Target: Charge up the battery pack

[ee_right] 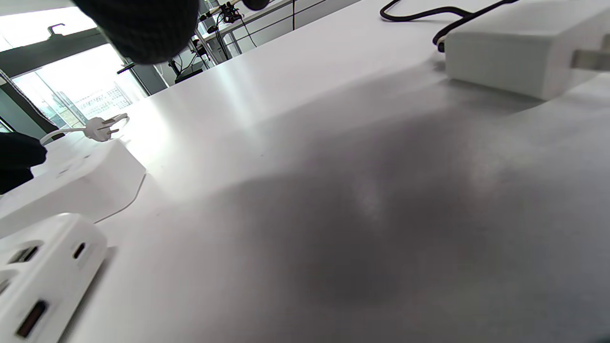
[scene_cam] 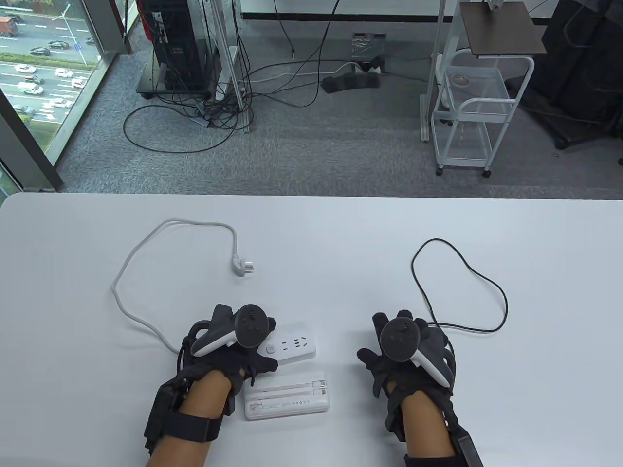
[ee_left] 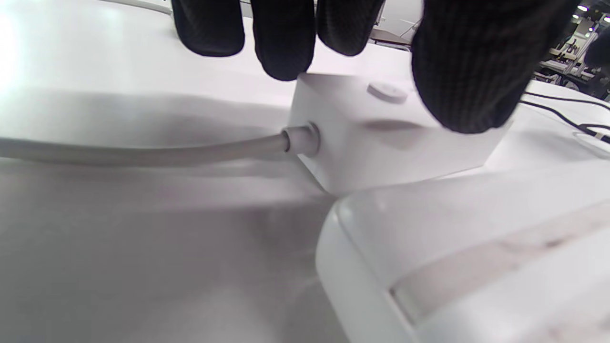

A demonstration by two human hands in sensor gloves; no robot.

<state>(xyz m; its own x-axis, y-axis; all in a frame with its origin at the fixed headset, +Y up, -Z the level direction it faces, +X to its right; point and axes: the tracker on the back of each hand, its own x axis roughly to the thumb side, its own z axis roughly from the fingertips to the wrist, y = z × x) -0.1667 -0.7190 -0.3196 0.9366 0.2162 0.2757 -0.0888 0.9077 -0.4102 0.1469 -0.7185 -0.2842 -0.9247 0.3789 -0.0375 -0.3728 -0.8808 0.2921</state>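
Note:
The white battery pack (scene_cam: 287, 396) lies flat near the front edge, and its ports show in the right wrist view (ee_right: 43, 276). Just behind it lies a white power strip (scene_cam: 294, 346). My left hand (scene_cam: 243, 340) holds the strip's cable end. In the left wrist view the fingertips (ee_left: 283, 52) touch its far edge and the thumb sits over its near edge (ee_left: 381, 138). My right hand (scene_cam: 401, 348) hovers open over the table. A white charger adapter (ee_right: 514, 57) with a black cable (scene_cam: 462, 287) lies beneath it, untouched.
The strip's grey cable (scene_cam: 141, 272) loops left and back, ending in an unplugged wall plug (scene_cam: 245, 267). The table's far edge (scene_cam: 311, 195) drops to the floor. The black cable's loop lies behind my right hand.

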